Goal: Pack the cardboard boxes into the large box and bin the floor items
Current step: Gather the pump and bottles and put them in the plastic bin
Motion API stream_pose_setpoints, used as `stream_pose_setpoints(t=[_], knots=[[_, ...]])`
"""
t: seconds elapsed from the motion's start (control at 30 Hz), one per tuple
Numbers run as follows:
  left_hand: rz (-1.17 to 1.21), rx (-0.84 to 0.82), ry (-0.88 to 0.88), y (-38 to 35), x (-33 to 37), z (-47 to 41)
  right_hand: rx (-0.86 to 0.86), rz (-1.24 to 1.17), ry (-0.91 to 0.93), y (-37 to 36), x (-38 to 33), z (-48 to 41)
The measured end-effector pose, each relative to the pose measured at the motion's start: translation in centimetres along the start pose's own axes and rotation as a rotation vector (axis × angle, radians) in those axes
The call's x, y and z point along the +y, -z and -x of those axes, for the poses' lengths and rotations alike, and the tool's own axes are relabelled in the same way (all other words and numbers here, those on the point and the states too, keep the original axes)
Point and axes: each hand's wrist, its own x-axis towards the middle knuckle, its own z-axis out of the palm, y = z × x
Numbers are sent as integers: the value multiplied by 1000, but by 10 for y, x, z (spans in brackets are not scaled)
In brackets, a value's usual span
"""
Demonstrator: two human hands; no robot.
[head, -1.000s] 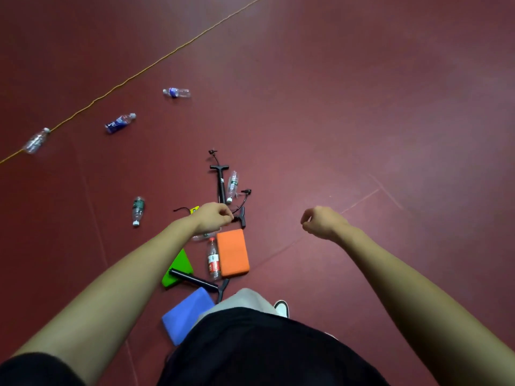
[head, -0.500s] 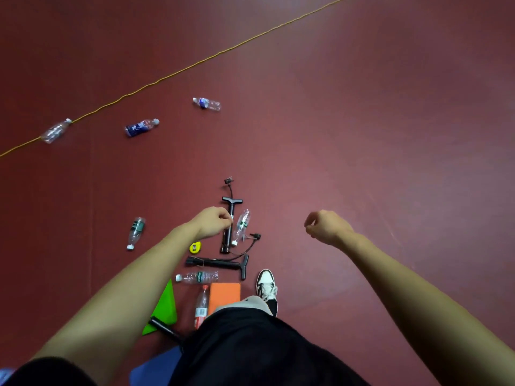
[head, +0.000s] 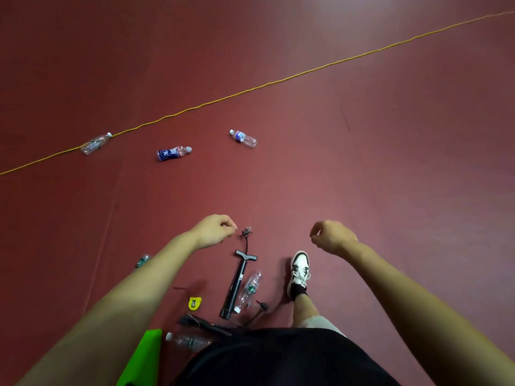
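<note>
Though the left hand and right hand are both curled and hold nothing, the blue-labelled bottle lies on its side on the red floor, upper left of centre. It looks light, thin-walled and slippery, and is probably best gripped round its middle.

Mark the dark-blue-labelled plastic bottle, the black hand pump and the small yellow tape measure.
dark-blue-labelled plastic bottle point(head: 168, 154): head view, on its label.
black hand pump point(head: 236, 285): head view, mid-barrel.
small yellow tape measure point(head: 194, 303): head view, case centre.
</note>
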Motion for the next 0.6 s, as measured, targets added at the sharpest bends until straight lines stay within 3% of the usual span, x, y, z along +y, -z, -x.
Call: stream_pose_setpoints(t=[0.3, 0.43, 0.6], knots=[[69, 132, 179, 66, 50, -150, -6, -61, 121, 121, -4, -196], [-5, 171, 214, 101, 68, -193, -44, -24, 150, 168, -19, -262], [75, 244, 252, 147, 72, -240, -72, -13, 170, 207, -46, -330]])
